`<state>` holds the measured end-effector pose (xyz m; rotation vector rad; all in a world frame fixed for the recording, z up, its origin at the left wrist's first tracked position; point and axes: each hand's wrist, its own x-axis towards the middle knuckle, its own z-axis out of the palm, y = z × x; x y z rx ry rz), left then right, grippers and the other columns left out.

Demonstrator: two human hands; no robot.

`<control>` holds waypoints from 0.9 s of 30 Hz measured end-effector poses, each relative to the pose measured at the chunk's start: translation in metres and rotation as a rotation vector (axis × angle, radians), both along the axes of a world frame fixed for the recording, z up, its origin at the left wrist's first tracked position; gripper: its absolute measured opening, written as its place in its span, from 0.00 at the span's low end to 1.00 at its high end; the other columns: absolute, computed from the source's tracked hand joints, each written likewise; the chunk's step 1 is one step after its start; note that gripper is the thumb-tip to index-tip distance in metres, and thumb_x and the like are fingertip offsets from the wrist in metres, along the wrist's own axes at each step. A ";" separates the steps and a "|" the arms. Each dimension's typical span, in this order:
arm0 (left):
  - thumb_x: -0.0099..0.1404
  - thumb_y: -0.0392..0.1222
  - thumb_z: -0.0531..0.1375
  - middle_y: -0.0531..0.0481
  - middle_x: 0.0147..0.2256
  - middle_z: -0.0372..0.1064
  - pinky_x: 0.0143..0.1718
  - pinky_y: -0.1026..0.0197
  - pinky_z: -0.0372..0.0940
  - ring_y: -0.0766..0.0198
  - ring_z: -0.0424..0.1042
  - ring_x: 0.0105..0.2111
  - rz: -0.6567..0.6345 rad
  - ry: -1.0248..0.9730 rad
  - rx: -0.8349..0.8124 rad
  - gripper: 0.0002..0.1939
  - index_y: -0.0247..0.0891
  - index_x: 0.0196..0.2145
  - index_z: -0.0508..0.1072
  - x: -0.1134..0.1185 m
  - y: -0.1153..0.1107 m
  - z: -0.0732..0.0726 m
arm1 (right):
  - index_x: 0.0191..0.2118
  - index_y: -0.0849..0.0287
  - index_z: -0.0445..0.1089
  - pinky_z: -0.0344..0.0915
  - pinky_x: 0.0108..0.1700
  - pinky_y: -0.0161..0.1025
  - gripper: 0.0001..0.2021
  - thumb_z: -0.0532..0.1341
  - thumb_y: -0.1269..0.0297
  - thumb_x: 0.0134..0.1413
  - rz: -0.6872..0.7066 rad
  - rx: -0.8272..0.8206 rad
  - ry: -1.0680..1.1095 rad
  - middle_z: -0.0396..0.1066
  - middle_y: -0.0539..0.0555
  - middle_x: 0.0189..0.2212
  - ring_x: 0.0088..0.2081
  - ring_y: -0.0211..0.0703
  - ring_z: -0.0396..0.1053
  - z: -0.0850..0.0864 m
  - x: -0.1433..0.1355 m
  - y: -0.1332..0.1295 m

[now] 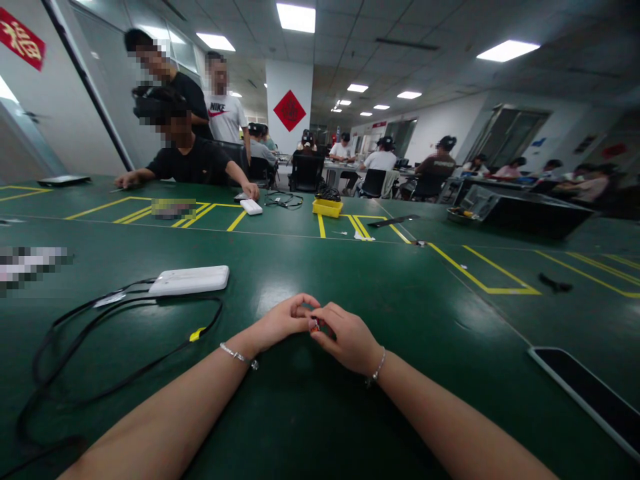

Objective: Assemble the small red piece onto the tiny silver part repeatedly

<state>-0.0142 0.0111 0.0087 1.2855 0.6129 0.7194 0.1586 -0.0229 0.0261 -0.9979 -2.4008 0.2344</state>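
Note:
Both of my hands meet above the green table (270, 260), near the middle of the view. Between their fingertips is a small red and white object (314, 325), mostly covered by the fingers and too small to name. My left hand (285, 323) has its thumb and fingers bent together at the object's left side. My right hand (350, 337) pinches it from the right, with fingers curled. A silvery bracelet is on each wrist.
A white power bank (193, 280) with black cables (90, 333) lies at the left. At the right edge is a phone-like slab (590, 397). Farther back are a yellow tray (327, 208), a black box (535, 208) and a seated person (193, 160) across the table.

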 end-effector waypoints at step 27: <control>0.54 0.37 0.59 0.46 0.35 0.70 0.39 0.61 0.59 0.66 0.68 0.34 0.075 0.071 0.068 0.15 0.36 0.39 0.62 0.004 -0.004 -0.005 | 0.42 0.59 0.63 0.59 0.35 0.38 0.14 0.51 0.61 0.51 -0.677 -0.105 -0.325 0.69 0.56 0.34 0.35 0.44 0.67 0.010 0.094 0.042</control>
